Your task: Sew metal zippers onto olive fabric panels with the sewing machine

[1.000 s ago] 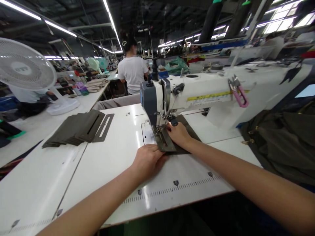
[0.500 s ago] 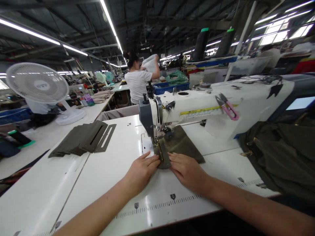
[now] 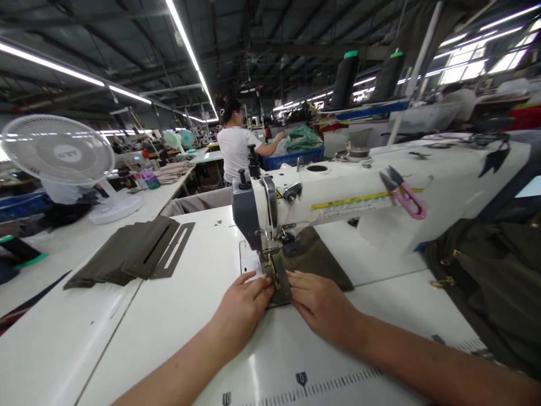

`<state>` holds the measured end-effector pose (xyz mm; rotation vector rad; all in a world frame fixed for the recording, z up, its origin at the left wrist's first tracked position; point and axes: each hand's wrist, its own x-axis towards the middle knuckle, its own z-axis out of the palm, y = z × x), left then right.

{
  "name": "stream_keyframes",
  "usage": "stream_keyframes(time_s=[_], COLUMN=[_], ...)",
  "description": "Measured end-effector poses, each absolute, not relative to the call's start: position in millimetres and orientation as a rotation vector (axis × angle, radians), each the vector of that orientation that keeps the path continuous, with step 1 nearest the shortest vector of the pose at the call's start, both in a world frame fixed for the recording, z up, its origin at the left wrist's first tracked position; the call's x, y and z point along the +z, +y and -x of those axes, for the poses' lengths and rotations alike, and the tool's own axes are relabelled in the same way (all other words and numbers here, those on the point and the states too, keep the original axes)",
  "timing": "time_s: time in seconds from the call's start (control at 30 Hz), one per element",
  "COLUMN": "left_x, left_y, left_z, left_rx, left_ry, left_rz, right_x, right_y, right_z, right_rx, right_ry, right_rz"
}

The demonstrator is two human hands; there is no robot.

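Observation:
Under the presser foot of the white sewing machine (image 3: 346, 197) lies a small dark olive fabric piece (image 3: 284, 286), with a gold-coloured zipper (image 3: 274, 276) along it. A larger olive fabric panel (image 3: 323, 259) extends behind and to the right, flat on the machine bed. My left hand (image 3: 245, 310) rests at the left edge of the small piece, its fingertips pressing down near the zipper and its thumb side apart. From the right, my right hand (image 3: 323, 304) lays stretched fingers along the opposite edge. Neither hand grips the fabric; what is under the fingertips is hidden.
A fanned stack of olive pieces with slots (image 3: 127, 251) lies on the left. Pink-handled thread snips (image 3: 406, 194) rest against the machine arm. Olive fabric (image 3: 486, 287) is heaped at the right. A white fan (image 3: 63, 149) and a person (image 3: 239, 146) are beyond.
The view has shifted slightly, bringing the machine closer. Both hands stay beside the small piece. The person behind has lowered an arm from a raised light-coloured item towards the blue bin.

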<state>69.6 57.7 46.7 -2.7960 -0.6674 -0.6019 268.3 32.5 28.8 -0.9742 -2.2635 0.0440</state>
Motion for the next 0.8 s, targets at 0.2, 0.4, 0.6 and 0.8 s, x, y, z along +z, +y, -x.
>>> stream_keyframes(time_s=[0.2,0.4,0.6,0.8], left_x=[48.1,44.3,40.6,38.6], left_y=[69.3,81.8,88.5,87.8], left_z=[-74.4,-77.1,-75.3,-73.4], left_rx=[-0.617,-0.623,-0.713,-0.790], left_ry=[-0.666,-0.758,-0.813,-0.791], left_rz=[2.774,2.789,2.802,2.809], right_x=[31.2,30.9,33.6,30.8], right_y=[47.0,60.3,70.6,71.0], right_z=[-267.6,-266.0,-264.6,-265.9], right_rx=[0.087,0.101,0.131,0.260], right_ry=[-2.285,-2.263,-2.178,-2.138], right_rz=[0.995,1.041,0.957,0.948])
